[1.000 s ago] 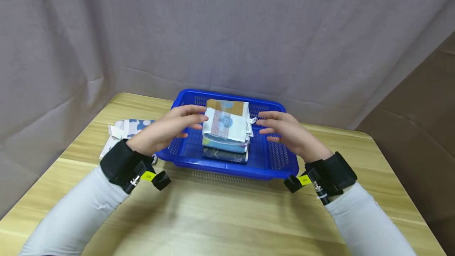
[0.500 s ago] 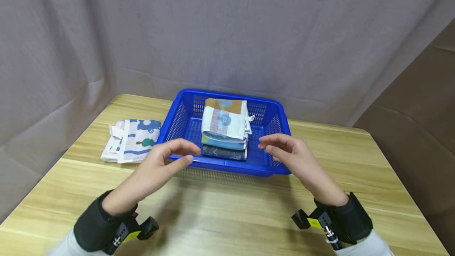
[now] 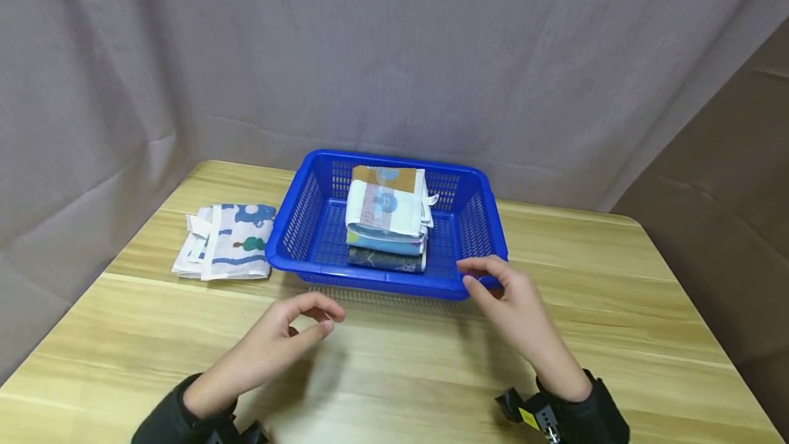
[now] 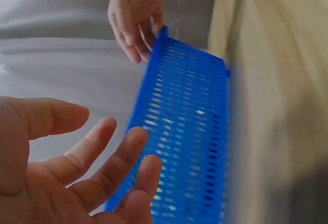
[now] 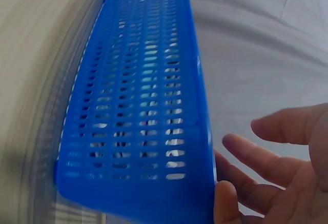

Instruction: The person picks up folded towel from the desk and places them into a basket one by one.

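Observation:
A blue plastic basket (image 3: 290,262) with slotted sides stands on the table. Inside it is a stack of folded towels (image 3: 394,214), the top one white with brown and grey-blue patches and a small white tag. My left hand (image 3: 277,338) hovers in front of the basket, fingers loosely bent and holding nothing. At the front right corner is my right hand (image 3: 514,300), its thumb and forefinger apart. In the right wrist view, the relaxed fingers (image 5: 256,155) of that hand lie right at the basket's rim, with one fingertip overlapping the outer wall.
To the left of the basket, close to its side, lies another folded towel (image 3: 243,242), white with blue and green figures and a white label. Wood-grain table (image 3: 382,375) extends in front and to the right. A grey curtain (image 3: 394,53) hangs behind the table.
Both hands have drawn back from beside the towel stack toward the person, the left one out past the basket's front rim. The patterned towel at left has come fully into view.

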Demonstrator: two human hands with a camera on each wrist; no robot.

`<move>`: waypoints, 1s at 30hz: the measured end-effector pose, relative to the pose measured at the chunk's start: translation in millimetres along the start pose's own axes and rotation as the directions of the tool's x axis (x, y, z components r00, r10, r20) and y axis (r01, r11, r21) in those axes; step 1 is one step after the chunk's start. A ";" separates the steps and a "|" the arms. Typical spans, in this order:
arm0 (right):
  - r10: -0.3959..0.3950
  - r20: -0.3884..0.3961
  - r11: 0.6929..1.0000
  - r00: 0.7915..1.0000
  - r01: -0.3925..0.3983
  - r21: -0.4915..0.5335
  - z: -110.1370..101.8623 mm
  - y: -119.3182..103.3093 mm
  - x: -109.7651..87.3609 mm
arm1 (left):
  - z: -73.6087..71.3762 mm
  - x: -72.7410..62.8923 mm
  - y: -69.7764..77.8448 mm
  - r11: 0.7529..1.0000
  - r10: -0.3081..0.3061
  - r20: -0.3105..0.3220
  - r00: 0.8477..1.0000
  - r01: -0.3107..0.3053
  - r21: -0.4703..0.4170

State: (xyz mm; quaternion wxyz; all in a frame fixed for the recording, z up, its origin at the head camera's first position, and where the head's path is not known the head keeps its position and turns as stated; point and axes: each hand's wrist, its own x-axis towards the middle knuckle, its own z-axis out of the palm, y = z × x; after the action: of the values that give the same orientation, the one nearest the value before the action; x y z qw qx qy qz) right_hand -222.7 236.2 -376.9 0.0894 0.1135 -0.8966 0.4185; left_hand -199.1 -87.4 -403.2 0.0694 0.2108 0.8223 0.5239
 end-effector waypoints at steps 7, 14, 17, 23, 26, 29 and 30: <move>-0.045 0.077 0.990 0.996 0.055 -0.131 13.1 9.6 1.6 | 16.7 -12.5 -28.5 0.955 0.156 -0.158 0.975 -0.108 0.275; -0.106 0.103 0.967 0.989 0.126 -0.221 15.9 13.7 3.0 | 13.9 -18.2 -44.3 0.939 0.125 -0.127 0.984 -0.076 0.336; -0.114 0.100 0.962 0.988 0.135 -0.236 14.1 14.7 3.4 | 10.5 -20.4 -47.5 0.942 0.111 -0.153 0.982 -0.054 0.331; -0.109 0.099 0.957 0.989 0.131 -0.258 14.6 15.2 5.6 | 1.4 -25.8 -48.1 0.939 0.144 -0.197 0.970 -0.071 0.336; -0.099 0.102 0.958 0.990 0.123 -0.258 15.4 15.0 5.8 | -5.2 -28.6 -49.3 0.932 0.168 -0.207 0.964 -0.087 0.351; -0.099 0.099 0.960 0.990 0.122 -0.251 16.8 15.4 5.3 | -12.7 -33.1 -50.5 0.927 0.181 -0.225 0.957 -0.090 0.364; -0.100 0.097 0.961 0.990 0.122 -0.248 17.3 15.6 5.1 | -15.3 -34.8 -51.2 0.927 0.181 -0.230 0.956 -0.088 0.364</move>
State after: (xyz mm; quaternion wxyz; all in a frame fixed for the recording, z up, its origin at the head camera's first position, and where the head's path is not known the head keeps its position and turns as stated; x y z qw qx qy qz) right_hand -233.1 232.0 -398.0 0.0890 0.1686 -0.9379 0.2899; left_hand -186.8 -133.3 -445.7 -0.1137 0.2055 0.8878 0.3958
